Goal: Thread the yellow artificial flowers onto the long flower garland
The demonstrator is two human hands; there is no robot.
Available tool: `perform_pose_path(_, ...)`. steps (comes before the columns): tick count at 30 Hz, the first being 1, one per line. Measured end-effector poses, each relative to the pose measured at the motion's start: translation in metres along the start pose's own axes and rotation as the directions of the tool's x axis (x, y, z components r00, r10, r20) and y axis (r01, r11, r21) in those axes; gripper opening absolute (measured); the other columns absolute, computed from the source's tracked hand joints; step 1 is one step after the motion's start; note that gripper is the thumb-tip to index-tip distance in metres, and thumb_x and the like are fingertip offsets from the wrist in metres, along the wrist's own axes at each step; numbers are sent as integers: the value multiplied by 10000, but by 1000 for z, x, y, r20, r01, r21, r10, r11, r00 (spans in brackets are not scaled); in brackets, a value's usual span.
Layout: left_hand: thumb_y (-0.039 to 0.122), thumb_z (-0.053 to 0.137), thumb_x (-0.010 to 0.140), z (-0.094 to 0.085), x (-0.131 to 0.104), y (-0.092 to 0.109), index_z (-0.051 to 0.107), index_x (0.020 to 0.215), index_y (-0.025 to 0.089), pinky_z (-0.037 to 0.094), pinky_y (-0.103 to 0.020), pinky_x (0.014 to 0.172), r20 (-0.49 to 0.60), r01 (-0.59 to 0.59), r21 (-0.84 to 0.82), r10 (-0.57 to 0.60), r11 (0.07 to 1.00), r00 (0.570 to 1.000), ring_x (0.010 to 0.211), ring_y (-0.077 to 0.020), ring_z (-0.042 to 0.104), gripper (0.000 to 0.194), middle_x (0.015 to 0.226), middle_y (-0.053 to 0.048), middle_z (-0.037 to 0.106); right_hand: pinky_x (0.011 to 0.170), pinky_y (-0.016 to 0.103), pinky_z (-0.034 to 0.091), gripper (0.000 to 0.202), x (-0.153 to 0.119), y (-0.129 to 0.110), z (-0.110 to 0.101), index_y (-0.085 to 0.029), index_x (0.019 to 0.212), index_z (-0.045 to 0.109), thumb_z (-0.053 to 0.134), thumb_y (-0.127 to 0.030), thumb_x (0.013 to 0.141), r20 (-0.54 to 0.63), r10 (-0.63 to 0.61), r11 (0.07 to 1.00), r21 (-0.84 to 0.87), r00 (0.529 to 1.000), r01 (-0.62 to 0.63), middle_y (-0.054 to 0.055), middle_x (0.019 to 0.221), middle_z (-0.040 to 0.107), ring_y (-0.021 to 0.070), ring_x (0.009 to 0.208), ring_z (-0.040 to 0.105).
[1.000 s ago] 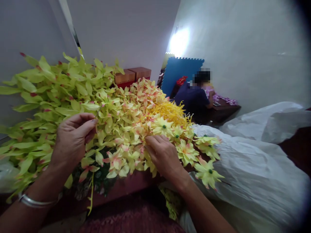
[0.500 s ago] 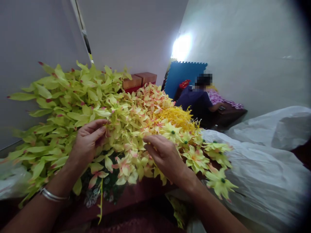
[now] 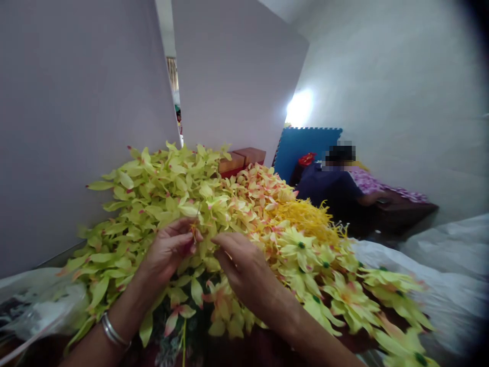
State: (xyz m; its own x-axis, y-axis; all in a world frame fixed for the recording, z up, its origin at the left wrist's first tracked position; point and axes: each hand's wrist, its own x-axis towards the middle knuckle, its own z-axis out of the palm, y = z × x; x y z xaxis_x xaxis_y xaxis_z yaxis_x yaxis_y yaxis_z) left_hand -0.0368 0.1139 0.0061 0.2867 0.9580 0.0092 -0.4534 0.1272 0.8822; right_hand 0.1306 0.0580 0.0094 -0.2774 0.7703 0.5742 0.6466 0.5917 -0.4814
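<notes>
Orange stamen (image 3: 193, 232) pinched upright between thumb and bent forefinger of the left hand (image 3: 164, 255), with the other fingers curled in. Just right of it, the right hand (image 3: 248, 267), half curled, palm down, fingertips near the stamen but apart from it; cannot tell whether anything is held under those fingers. Silver bangle (image 3: 111, 331) on the left wrist. Beyond and left of the left hand, heaped green petals (image 3: 153, 178); beyond the right hand, pink petals (image 3: 263, 183) and yellow strands (image 3: 305, 216). Right of the right hand, flowers (image 3: 349, 300) with pale petals. Farther off to the right, a person (image 3: 328, 186) seated by a blue mat (image 3: 305, 145).
</notes>
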Motion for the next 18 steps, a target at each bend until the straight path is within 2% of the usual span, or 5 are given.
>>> perform_pose_path(3,62,678,608,0,-2,2,700,841,155,419,-191,479,2,14,-17,-14,1000,1000,490,-105,537,252,629,-58,677,771,313,477,208,-3,3,-2,-185,1000,579,450,-101,859,-65,-18,999,26,998,20,77,981,643,186,896,584)
perform_pose_path(8,253,668,676,5,-7,9,679,782,151,407,-196,454,-46,-18,-32,17,999,999,538,-130,545,147,607,-48,643,781,337,490,196,-18,13,-15,-183,994,583,463,-116,854,-79,37,999,3,996,-37,81,971,655,194,893,600)
perform_pose_path(12,189,730,603,8,-7,7,641,711,170,325,-155,387,-82,-5,63,11,998,997,455,-91,477,140,507,11,579,767,337,496,197,-29,26,-31,-193,979,591,454,-126,854,-103,92,993,-66,990,-99,76,964,663,195,883,608)
perform_pose_path(18,189,723,610,9,-6,8,650,715,178,259,-142,342,-41,-15,103,19,995,999,400,-76,417,128,461,17,551,747,343,489,181,-30,41,-56,-180,943,606,450,-143,860,-145,122,962,-227,982,-154,83,905,664,203,850,607)
